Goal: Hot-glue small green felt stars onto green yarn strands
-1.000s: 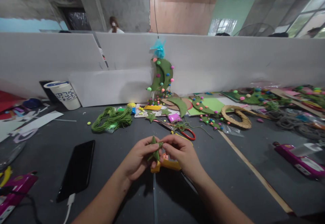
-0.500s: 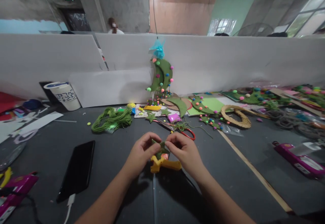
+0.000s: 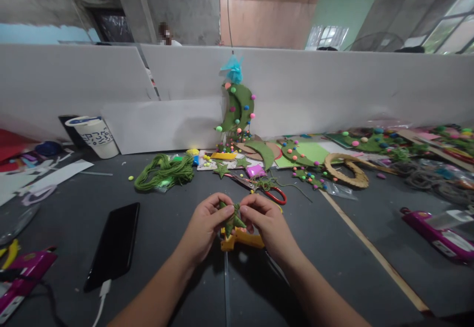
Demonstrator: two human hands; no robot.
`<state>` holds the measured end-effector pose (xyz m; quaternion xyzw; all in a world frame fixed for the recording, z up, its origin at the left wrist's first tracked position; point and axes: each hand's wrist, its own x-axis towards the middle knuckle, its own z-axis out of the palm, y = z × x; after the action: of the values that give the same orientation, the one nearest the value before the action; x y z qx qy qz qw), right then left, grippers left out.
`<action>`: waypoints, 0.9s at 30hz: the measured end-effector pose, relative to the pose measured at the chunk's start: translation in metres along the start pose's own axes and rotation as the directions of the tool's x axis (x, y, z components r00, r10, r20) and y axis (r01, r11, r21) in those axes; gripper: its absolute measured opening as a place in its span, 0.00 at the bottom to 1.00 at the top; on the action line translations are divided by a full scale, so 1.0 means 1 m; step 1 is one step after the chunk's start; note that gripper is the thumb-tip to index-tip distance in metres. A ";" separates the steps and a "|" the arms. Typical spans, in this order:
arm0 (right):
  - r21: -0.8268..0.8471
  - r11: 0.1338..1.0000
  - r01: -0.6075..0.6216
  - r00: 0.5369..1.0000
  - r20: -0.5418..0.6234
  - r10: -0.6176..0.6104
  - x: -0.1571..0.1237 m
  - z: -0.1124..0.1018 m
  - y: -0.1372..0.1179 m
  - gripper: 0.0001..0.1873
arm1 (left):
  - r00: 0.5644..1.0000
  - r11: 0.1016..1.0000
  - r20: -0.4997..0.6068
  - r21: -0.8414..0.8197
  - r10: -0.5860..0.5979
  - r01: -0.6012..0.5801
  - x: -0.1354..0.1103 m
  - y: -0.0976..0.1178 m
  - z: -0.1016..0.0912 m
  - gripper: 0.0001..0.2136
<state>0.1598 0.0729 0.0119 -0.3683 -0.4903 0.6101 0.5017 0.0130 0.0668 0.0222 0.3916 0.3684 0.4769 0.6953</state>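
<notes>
Both my hands meet near the middle of the table, pinching a small green felt star (image 3: 233, 221). My left hand (image 3: 207, 223) grips its left side between thumb and fingers. My right hand (image 3: 264, 218) pinches its upper right part, where the fingertips partly hide it. Just below and behind the star lies a yellow glue gun (image 3: 244, 239), with a clear glue stick (image 3: 226, 282) reaching from it toward me. Beyond my hands are red-handled scissors (image 3: 276, 194), a tangle of green yarn (image 3: 264, 183) and another green star (image 3: 221, 170).
A black phone (image 3: 113, 245) on a white cable lies left, near a green yarn skein (image 3: 163, 173). A moon-shaped felt decoration (image 3: 242, 107) with pompoms stands against the white partition (image 3: 314, 90). Right are a straw ring (image 3: 346, 170) and a purple power strip (image 3: 439, 233).
The star has tilted and turned in my fingers, so more of its points show below my fingertips. Both hands stay close together over the glue gun. The whole view has shifted slightly.
</notes>
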 end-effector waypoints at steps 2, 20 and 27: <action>0.006 1.000 -0.011 1.000 0.012 0.011 0.000 0.000 0.000 0.06 | 0.999 0.999 0.022 -0.035 -0.039 0.039 -0.001 0.002 0.001 0.06; -0.222 0.970 0.104 0.987 0.146 -0.072 -0.002 -0.009 -0.009 0.04 | 0.912 0.924 0.290 -0.163 -0.289 0.344 0.000 0.000 -0.007 0.06; -0.288 0.950 0.118 0.991 0.094 -0.094 0.001 -0.004 -0.006 0.05 | 0.976 0.984 0.137 -0.024 -0.171 0.176 -0.001 0.006 -0.004 0.08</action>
<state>0.1652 0.0749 0.0163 -0.3872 -0.6139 0.5171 0.4537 0.0068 0.0680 0.0262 0.3767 0.3449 0.3936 0.7643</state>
